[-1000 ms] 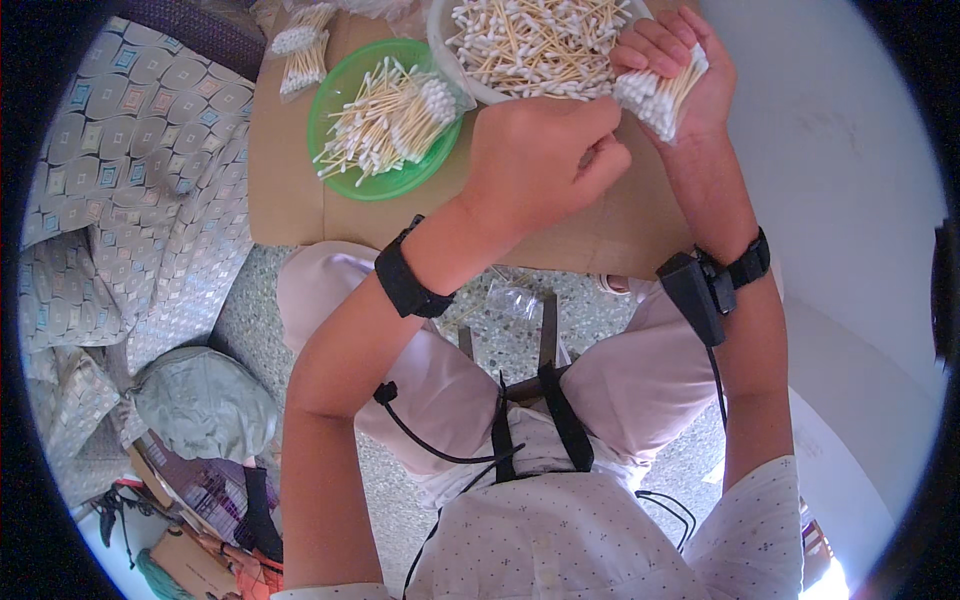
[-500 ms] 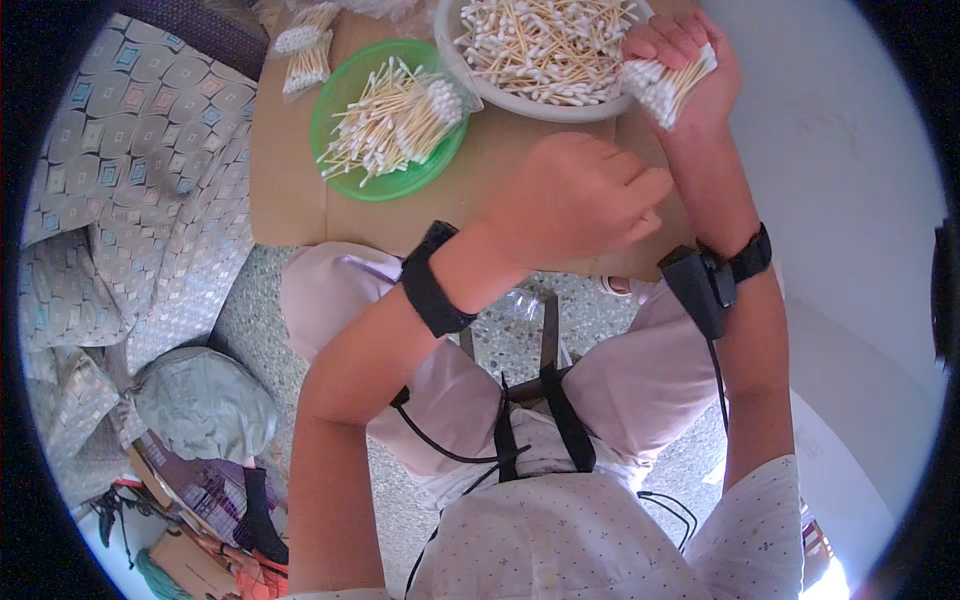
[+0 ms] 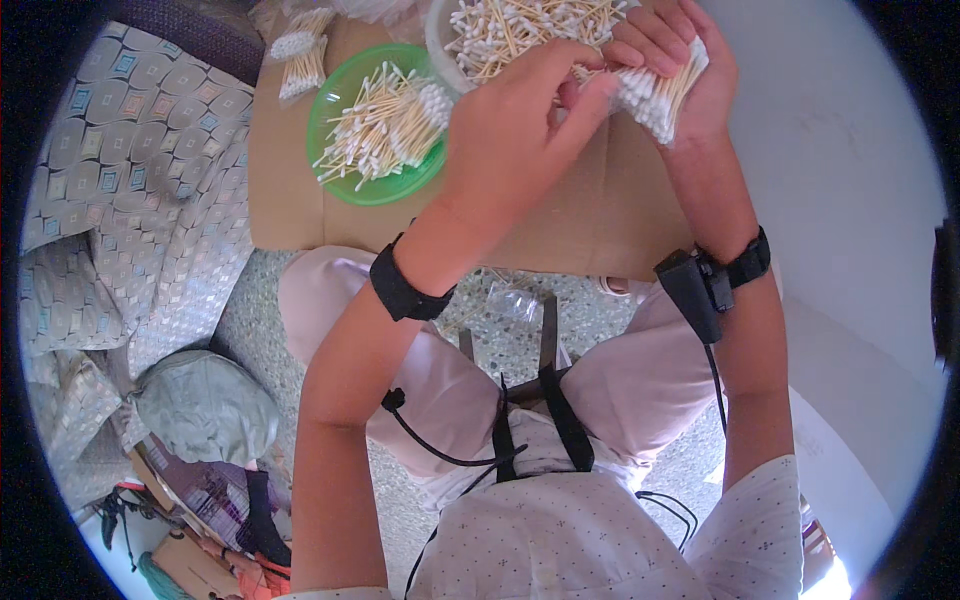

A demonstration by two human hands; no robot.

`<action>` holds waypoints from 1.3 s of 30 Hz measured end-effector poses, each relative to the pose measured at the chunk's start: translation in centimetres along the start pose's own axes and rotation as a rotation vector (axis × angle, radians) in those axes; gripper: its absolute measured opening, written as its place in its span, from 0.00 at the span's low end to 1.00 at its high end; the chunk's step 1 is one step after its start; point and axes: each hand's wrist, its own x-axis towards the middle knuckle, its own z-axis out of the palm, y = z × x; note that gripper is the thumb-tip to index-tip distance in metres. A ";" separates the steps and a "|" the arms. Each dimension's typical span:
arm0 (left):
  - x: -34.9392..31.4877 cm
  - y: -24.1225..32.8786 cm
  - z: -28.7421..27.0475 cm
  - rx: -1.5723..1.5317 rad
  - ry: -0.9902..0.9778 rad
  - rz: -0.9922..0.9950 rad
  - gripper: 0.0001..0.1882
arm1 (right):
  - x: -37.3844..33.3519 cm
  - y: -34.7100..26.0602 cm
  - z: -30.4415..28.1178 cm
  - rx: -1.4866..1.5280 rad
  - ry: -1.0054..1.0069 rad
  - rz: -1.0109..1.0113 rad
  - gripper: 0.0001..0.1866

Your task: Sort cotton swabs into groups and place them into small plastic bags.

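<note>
A bundle of cotton swabs (image 3: 660,98) is gripped in my right hand (image 3: 705,85), its white tips facing down and toward me. My left hand (image 3: 525,125) reaches up beside the bundle, thumb and fingers bent together at its left side. Something thin and clear seems to be at those fingertips, too small to make out. Behind my hands stands a white bowl (image 3: 438,50) heaped with loose cotton swabs (image 3: 510,35), partly covered by my left hand. On the left, a green plate (image 3: 335,180) carries more cotton swabs (image 3: 375,130), some packed in a clear bag.
Small filled bags of cotton swabs (image 3: 302,62) lie at the far left of the brown cardboard (image 3: 570,220). Clear plastic (image 3: 375,10) sits at the back edge. A pale wall (image 3: 830,150) rises close on the right; patterned fabric (image 3: 150,130) hangs at left.
My left hand has moved up from over the cardboard to the left side of the bundle, its fingers now meeting there. My right hand keeps hold of the bundle, nearly in place.
</note>
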 end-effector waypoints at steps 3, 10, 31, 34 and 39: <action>-0.1 -0.1 0.0 -0.045 -0.089 -0.025 0.11 | 0.1 -0.3 -0.1 -0.010 -0.026 0.014 0.21; 0.0 -0.2 -0.2 -0.120 -0.080 -0.052 0.13 | 0.1 -0.3 0.1 -0.046 -0.055 -0.071 0.16; 2.9 -0.9 -3.6 -0.555 0.180 -0.312 0.09 | 0.2 0.3 1.7 -0.798 -0.026 0.033 0.23; 3.2 -1.3 -3.5 -0.497 0.243 -0.271 0.09 | 0.3 0.3 2.0 -0.818 -0.046 0.014 0.25; 3.3 -1.7 -4.0 -0.538 0.298 -0.244 0.09 | 0.4 0.4 1.5 -0.900 -0.075 -0.063 0.26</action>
